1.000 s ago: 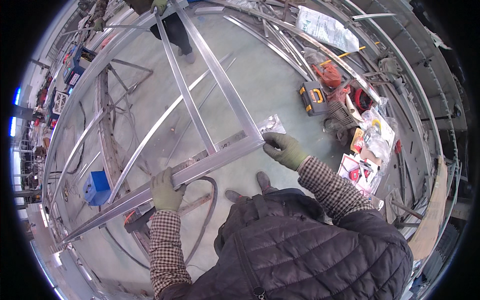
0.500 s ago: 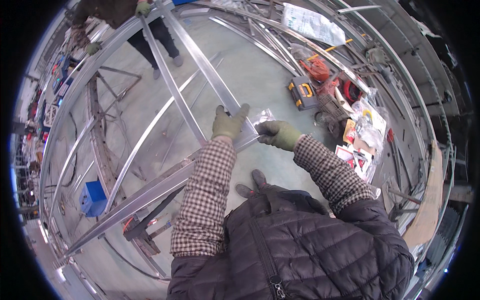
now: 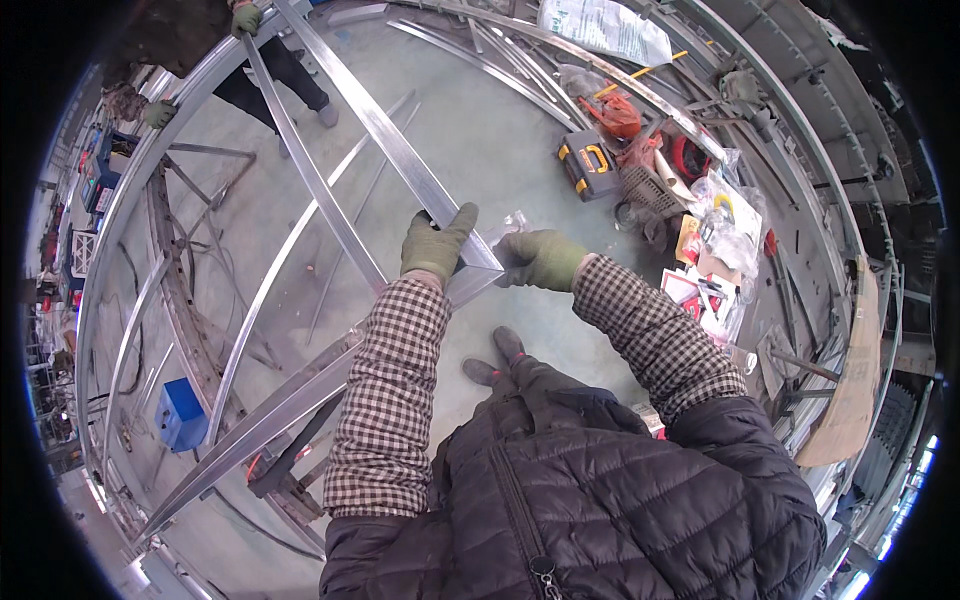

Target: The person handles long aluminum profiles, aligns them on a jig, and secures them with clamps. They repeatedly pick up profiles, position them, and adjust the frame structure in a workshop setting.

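frame [image 3: 391, 140] of pale metal stretched ahead, its near corner [image 3: 487, 262] between the two hands and its far end at a co-worker's hand [image 3: 246, 19]. it seemed to sit raised above the floor [image 3: 480, 140], which probably let fingers wrap under it. the left hand [image 3: 437, 243] was closed round a bar [image 3: 425, 185] just beside the corner, likely to steady it. the right hand [image 3: 543, 260] was curled at the corner's outer side; whether it gripped anything i could not tell, its fingertips being hidden. the toolbox [image 3: 590, 165] stood to the right, perhaps to keep out from under the metal.
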`<state>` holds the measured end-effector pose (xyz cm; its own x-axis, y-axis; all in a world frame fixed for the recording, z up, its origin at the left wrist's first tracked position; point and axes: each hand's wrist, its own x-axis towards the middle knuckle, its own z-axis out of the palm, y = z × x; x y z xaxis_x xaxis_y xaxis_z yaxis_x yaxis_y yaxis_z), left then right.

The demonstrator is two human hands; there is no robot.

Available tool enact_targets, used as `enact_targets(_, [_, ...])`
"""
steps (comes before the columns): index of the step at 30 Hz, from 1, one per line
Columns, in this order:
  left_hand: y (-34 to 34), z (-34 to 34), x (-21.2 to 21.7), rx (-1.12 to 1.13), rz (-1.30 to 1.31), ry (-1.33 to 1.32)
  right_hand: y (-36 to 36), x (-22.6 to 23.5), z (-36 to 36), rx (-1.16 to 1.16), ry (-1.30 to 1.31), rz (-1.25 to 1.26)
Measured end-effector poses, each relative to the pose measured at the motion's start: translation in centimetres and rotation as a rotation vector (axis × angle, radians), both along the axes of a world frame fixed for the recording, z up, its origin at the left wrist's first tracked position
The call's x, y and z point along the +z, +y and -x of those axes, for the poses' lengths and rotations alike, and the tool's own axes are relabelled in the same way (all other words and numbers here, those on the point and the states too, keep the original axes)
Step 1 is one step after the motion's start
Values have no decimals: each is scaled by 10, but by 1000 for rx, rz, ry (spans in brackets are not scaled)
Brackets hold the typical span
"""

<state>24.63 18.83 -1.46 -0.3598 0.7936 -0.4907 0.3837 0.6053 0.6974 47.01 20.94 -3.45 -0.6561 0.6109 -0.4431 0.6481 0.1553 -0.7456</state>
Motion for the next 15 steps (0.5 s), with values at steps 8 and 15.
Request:
enact_targets(8, [-3, -6, 12, -38, 37, 51, -1, -6, -5, 20, 43, -56])
enact_targets(15, [0, -6, 20, -95, 120, 114, 0, -5, -5, 1, 57, -29])
